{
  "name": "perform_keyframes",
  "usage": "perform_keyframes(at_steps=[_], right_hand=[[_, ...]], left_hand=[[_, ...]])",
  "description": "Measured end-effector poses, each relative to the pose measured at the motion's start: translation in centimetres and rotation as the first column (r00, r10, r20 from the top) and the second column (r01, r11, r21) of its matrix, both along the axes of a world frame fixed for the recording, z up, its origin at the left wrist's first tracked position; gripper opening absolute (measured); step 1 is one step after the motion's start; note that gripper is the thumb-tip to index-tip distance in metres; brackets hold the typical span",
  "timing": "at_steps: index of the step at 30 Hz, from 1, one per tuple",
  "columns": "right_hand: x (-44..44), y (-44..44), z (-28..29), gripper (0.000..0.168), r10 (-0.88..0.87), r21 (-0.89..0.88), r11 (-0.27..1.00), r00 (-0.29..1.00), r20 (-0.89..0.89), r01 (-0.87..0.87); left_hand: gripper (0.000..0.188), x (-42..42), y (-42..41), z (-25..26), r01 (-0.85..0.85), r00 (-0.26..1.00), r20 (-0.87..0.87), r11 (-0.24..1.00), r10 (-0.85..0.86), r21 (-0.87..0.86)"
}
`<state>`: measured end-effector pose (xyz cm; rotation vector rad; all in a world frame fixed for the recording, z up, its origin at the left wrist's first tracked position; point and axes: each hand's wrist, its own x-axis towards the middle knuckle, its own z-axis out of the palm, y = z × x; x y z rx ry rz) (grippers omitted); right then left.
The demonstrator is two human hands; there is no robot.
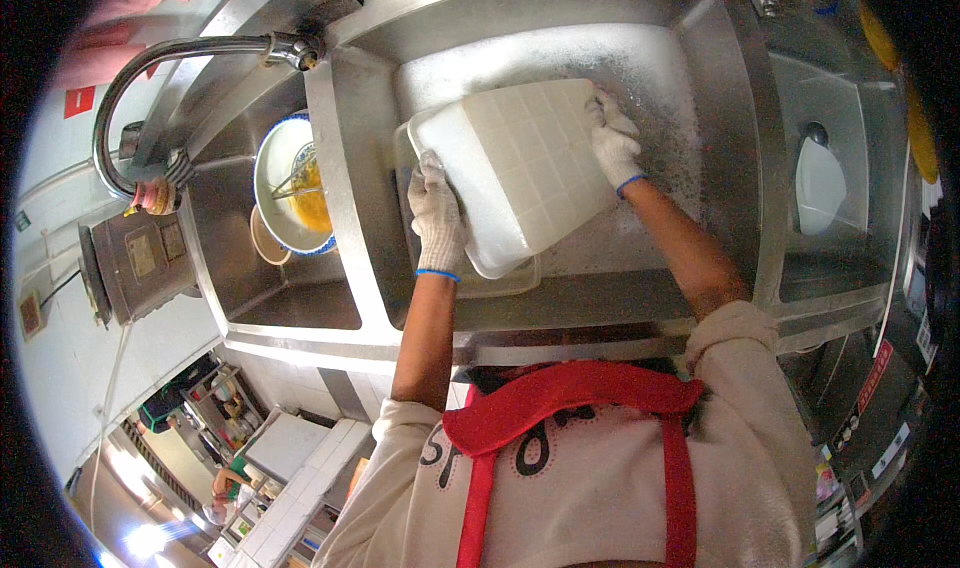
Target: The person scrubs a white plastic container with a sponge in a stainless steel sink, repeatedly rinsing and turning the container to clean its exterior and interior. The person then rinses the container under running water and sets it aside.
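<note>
In the middle sink basin, a pale rectangular plastic container is held tilted on its side above sudsy water. Its outer base, marked with a grid of ridges, faces the right, and a white wall shows toward the left. My left hand, in a knitted white glove with a blue cuff edge, grips the rim at the left. At the upper right corner, my gloved right hand holds the container's base end. Partly beneath it lies a clear plastic tub or lid. White foam covers the water at the back.
A curved metal faucet arches over the left basin. There, a blue-rimmed bowl with yellow liquid and a metal utensil sits over a beige container. The right basin holds a white object. Farther back, a person stands near shelving.
</note>
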<state>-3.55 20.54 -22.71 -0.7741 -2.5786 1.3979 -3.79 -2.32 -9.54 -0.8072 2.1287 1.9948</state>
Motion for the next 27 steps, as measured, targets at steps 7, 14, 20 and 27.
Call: perform_keyframes(at_steps=[7, 14, 20, 27], right_hand=[[6.3, -7.0, 16.8, 0.044, 0.608, 0.141, 0.787, 0.716, -0.343, -0.601], [7.2, -3.0, 5.1, 0.038, 0.219, 0.239, 0.949, 0.975, -0.030, -0.206], [5.7, 2.3, -0.9, 0.041, -0.094, 0.056, 0.995, 0.945, 0.312, 0.081], [-1.7, 0.1, -1.5, 0.040, 0.096, 0.204, 0.971, 0.987, 0.126, -0.121]], left_hand=[[0.065, 0.4, 0.5, 1.8, -0.051, 0.992, 0.119, 0.999, 0.051, -0.002], [0.058, 0.4, 0.0, 0.7, -0.047, 0.992, 0.115, 0.999, 0.046, 0.005], [0.041, 0.3, 0.0, 0.6, -0.057, 0.991, 0.120, 0.998, 0.059, -0.018], [0.038, -0.6, -0.5, 0.6, -0.162, 0.985, 0.065, 0.985, 0.158, 0.055]])
